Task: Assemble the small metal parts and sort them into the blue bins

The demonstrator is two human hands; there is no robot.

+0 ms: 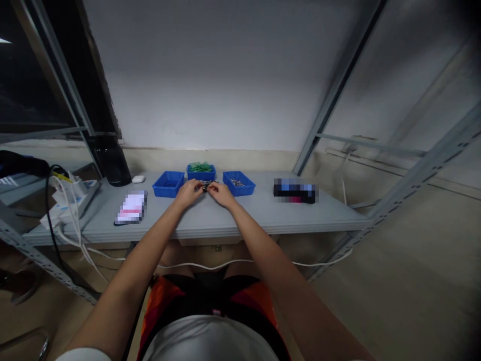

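Note:
My left hand [189, 191] and my right hand [221, 194] nearly meet over the grey shelf, their fingers pinched around small dark and metallic parts [205, 186] too small to name. Behind them stands a blue bin [201, 176] holding green pieces [200, 167]. To the left of my left hand is a blue bin [169, 192] with nothing visible inside. A third blue bin [242, 190], beside my right hand, holds thin silvery pieces [236, 183].
On the shelf [259, 215] lie a phone [131, 208], a white case [138, 179] and a blurred dark object [295, 193] at right. A black bottle [113, 163] and a power strip [71, 203] with cables stand left. Metal posts [334, 90] frame the shelf.

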